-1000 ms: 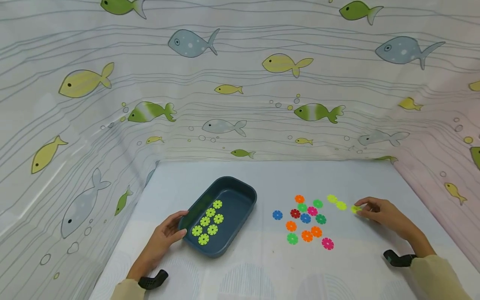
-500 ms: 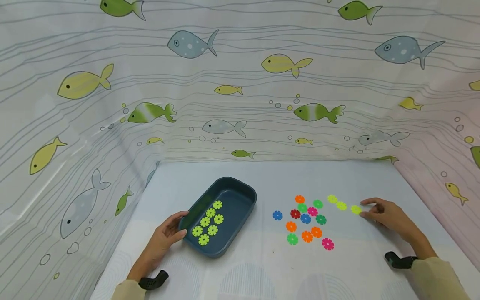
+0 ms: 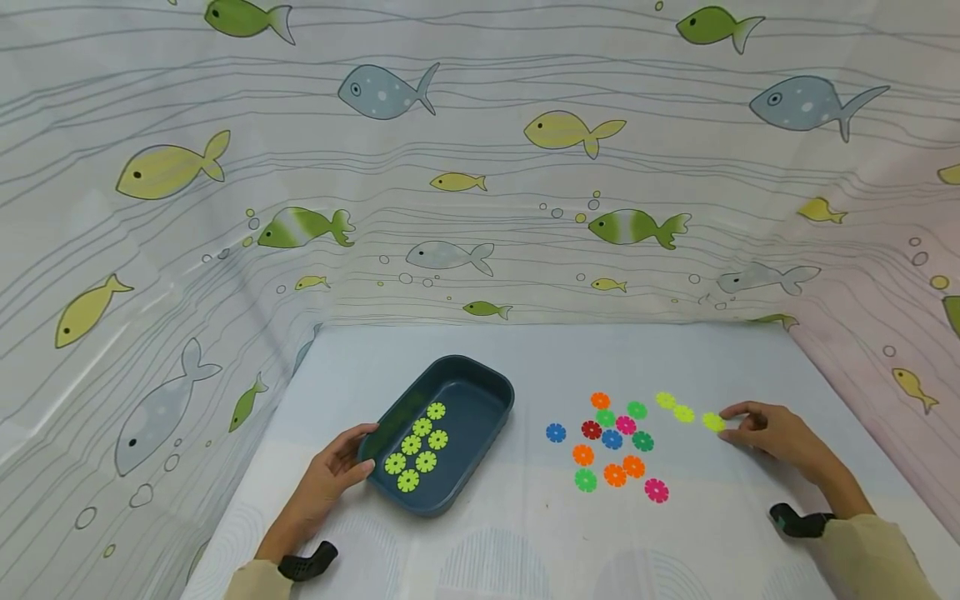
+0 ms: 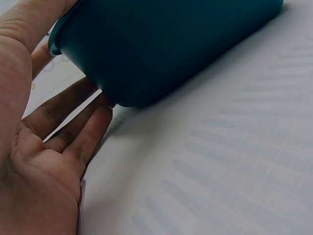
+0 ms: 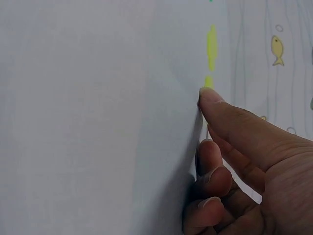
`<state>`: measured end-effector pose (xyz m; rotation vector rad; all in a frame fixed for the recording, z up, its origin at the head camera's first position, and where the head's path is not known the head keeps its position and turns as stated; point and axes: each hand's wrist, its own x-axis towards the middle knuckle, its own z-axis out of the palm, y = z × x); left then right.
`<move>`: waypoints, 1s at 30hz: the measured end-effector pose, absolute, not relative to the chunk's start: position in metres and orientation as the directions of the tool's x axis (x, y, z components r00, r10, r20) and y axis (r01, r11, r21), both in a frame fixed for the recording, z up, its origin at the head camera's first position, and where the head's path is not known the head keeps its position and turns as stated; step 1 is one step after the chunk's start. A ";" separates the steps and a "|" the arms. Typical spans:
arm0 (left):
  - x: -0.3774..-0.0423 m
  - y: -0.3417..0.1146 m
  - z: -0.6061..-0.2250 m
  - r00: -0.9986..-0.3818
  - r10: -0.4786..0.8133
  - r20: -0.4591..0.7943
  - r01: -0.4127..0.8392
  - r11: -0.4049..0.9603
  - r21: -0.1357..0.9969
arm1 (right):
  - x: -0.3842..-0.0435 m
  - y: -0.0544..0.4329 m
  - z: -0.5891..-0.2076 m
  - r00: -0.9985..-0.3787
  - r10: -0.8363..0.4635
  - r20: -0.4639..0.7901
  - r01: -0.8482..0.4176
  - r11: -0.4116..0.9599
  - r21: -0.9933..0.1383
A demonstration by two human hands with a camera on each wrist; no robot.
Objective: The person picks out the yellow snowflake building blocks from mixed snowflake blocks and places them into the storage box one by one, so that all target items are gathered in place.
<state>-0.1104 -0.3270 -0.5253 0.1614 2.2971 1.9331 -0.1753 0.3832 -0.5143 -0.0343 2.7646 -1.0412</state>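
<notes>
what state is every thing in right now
Tray: upright on the table, part filled
Discs in the tray: seven, yellow-green
Three yellow discs: flat on the table, roughly lined up
Other loose discs: scattered flat, mixed colours
Left hand: gripping the tray's end
Right hand: fingertips at one yellow disc, pinch unclear

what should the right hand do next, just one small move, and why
Probably close the thumb and forefinger on the nearest yellow disc. The right hand has its fingertips at that disc's edge, the disc lies apart from the two other loose yellow discs, and the left hand holds the tray, where the discs are a similar yellow-green.
</notes>
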 end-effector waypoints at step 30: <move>-0.111 -0.327 -0.527 -0.983 0.184 -0.014 0.016 0.162 0.987 | -0.182 0.372 -0.510 -0.979 -0.120 -0.165 0.017 0.756 -0.654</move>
